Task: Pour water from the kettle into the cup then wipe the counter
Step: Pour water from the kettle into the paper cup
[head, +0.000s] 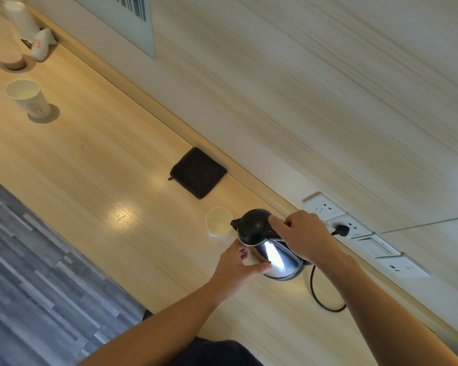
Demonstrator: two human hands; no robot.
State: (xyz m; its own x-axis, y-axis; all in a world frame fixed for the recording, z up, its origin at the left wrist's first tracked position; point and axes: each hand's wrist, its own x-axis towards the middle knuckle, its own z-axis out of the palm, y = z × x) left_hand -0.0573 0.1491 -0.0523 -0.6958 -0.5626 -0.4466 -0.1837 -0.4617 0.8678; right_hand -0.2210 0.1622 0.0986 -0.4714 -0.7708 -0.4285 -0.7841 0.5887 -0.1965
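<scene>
Counter (95, 159): pale wood, running along a panelled wall.
Kettle (265, 247): steel body, black lid, tilted with spout over the cup.
Right hand (306, 235): wrapped tight round the kettle handle, thumb on the lid.
Left hand (239, 265): fingers curled, touching the kettle's side.
Cloth (198, 171): dark, folded, near the wall.
Cup (218, 221): clear, upright, beside the spout.

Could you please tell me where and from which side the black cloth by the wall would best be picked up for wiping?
The black cloth lies folded flat on the counter, one edge close against the wall. Probably best to pinch the free corner facing the room, near the small loop tab, coming from above on the open counter side. The wall blocks the far edge, and both hands are now at the kettle.
</scene>
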